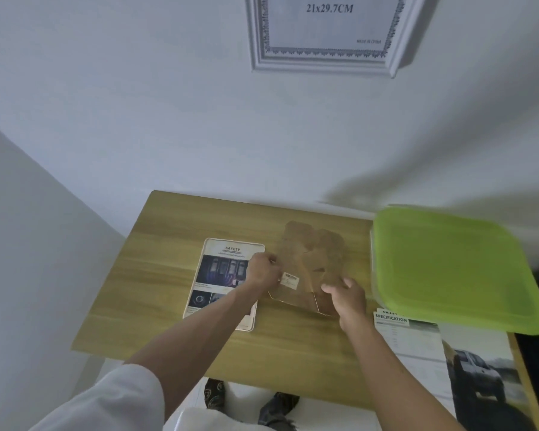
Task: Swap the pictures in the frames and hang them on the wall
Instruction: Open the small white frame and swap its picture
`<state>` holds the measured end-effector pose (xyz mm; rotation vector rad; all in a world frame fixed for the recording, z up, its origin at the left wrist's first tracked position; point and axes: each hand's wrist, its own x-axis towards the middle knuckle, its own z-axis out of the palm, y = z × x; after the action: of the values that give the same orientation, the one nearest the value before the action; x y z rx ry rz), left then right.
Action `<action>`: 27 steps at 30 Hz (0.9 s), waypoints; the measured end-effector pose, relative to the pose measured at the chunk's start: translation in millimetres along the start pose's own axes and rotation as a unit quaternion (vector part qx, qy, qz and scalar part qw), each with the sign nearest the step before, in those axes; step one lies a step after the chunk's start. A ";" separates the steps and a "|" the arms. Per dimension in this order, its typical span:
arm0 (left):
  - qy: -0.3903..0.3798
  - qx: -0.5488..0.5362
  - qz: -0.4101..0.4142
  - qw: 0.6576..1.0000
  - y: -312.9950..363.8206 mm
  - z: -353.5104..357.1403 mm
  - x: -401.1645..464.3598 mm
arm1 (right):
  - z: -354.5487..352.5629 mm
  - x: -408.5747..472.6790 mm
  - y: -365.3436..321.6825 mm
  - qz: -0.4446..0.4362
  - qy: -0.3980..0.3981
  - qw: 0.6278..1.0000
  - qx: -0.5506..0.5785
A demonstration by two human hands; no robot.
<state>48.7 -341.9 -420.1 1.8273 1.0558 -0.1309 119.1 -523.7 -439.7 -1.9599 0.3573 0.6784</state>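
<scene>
A brown frame backing board [311, 262] with a small white label lies tilted on the wooden table [156, 275]. My left hand [262, 270] grips its left edge and my right hand [346, 298] grips its lower right corner. To the left, a light frame [227, 281] lies flat holding a "SAFETY" car picture, partly hidden by my left forearm. A white ornate frame [324, 35] hangs on the wall above, showing a "21x29.7CM" insert. A "SPECIFICATION" car picture [448, 362] lies at the table's right.
A green plastic lid or tray [455, 269] sits at the table's right, overlapping the car picture. The table stands against a white wall, with another wall close on the left. My legs show below the table's near edge.
</scene>
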 end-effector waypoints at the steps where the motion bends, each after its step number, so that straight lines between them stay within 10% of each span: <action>1: 0.005 -0.001 0.005 1.000 -5.2 -10.0 1.3 | 7.3 -3.4 -2.1 -0.013 -0.008 1.000 0.002; 10: 0.011 -0.022 0.010 1.000 -77.9 -111.7 -11.0 | 86.1 -52.2 1.2 -0.089 -0.136 0.986 -0.043; 27: 0.011 0.040 0.065 0.997 -153.4 -147.2 -16.6 | 146.1 -91.8 31.8 -0.135 -0.072 0.977 -0.148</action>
<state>-121.1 -214.9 -442.6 1.9685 0.9546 -0.0757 -15.6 -412.9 -459.0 -2.1721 -0.1063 0.7208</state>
